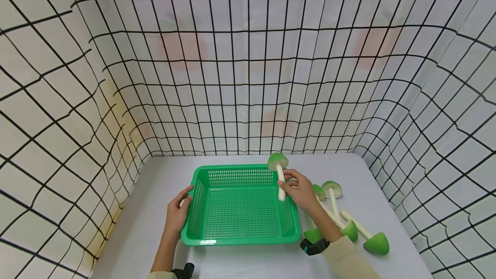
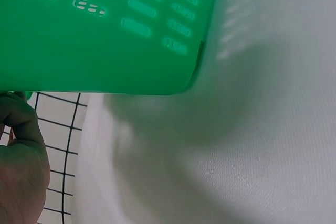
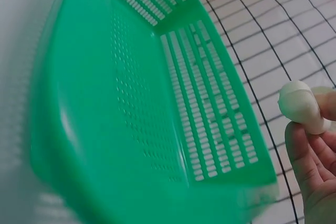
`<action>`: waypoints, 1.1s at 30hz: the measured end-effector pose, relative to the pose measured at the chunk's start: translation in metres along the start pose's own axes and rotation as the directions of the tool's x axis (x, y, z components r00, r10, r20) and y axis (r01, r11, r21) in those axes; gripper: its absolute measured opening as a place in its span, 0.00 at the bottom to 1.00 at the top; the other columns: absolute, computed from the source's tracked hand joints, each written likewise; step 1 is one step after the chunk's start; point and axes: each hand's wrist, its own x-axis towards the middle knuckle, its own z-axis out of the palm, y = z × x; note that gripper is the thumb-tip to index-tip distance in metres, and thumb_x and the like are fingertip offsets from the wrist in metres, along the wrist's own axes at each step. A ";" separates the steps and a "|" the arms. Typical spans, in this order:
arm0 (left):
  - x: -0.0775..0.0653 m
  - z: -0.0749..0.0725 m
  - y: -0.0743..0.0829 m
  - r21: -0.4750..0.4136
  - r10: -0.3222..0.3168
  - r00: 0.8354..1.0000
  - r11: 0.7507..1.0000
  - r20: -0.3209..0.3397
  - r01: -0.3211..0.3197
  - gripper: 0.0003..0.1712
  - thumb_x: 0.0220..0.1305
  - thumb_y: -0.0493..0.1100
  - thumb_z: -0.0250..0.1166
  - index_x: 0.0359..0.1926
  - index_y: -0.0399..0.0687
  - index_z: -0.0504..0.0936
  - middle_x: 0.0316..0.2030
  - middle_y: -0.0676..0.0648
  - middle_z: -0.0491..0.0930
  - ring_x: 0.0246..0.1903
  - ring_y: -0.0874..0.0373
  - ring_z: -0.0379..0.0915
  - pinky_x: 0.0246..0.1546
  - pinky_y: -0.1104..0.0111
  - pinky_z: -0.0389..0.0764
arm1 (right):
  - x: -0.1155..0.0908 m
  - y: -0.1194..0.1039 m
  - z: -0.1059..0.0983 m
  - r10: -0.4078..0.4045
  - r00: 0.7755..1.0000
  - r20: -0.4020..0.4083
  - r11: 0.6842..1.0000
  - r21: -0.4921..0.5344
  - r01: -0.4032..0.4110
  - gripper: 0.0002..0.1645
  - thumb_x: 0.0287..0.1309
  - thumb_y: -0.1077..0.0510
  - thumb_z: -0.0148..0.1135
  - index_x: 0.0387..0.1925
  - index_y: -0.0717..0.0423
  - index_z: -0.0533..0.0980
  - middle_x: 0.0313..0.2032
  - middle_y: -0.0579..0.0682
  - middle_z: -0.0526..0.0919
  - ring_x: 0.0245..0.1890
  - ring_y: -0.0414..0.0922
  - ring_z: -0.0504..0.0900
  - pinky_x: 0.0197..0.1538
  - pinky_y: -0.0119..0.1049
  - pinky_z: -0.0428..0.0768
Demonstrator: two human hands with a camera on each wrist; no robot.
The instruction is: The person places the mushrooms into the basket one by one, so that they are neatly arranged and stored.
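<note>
A green plastic basket [image 1: 240, 241] with perforated walls and floor stands on the white table, nothing inside it. At its left rim, my left hand [image 1: 177, 212] holds the edge with curled fingers; the left wrist view shows the hand [image 2: 22, 163] by the basket's corner [image 2: 105, 66]. Above the basket's right side, my right hand [image 1: 303, 190] pinches the white stem of a toy mushroom [image 1: 277, 162] with a green cap, held upright. In the right wrist view, thumb and fingers grip the stem [image 3: 298, 103], whose rounded end faces the camera.
Several more green-capped mushrooms [image 1: 376, 243] lie on the table [image 1: 348, 167] right of the basket, some partly hidden beneath my right forearm. White walls covered with a black wire grid [image 1: 248, 94] enclose the table at the back and both sides.
</note>
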 end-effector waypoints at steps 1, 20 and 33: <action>0.000 0.000 0.000 0.000 0.002 1.000 1.000 -0.002 -0.002 0.21 0.79 0.46 0.55 0.68 0.60 0.78 0.57 0.41 0.74 0.37 0.58 0.75 0.33 0.70 0.79 | 0.002 0.000 0.004 0.000 1.000 0.004 1.000 0.001 0.000 0.27 0.69 0.51 0.67 0.65 0.56 0.74 0.50 0.58 0.80 0.33 0.38 0.84 0.36 0.45 0.86; -0.001 0.001 0.009 -0.041 -0.038 0.999 0.998 0.009 0.038 0.21 0.79 0.44 0.56 0.69 0.56 0.78 0.61 0.40 0.75 0.42 0.59 0.73 0.35 0.72 0.78 | 0.010 -0.006 0.069 0.007 0.999 0.036 0.999 0.054 -0.009 0.24 0.66 0.59 0.69 0.62 0.60 0.76 0.46 0.58 0.82 0.33 0.41 0.85 0.33 0.49 0.86; -0.022 -0.003 0.042 -0.016 -0.023 0.999 1.000 0.028 0.023 0.22 0.78 0.42 0.56 0.70 0.49 0.77 0.61 0.36 0.75 0.43 0.58 0.73 0.35 0.71 0.78 | 0.014 -0.008 0.106 0.026 0.995 0.096 0.998 0.051 -0.031 0.24 0.68 0.56 0.67 0.62 0.58 0.75 0.47 0.57 0.82 0.35 0.43 0.85 0.36 0.58 0.85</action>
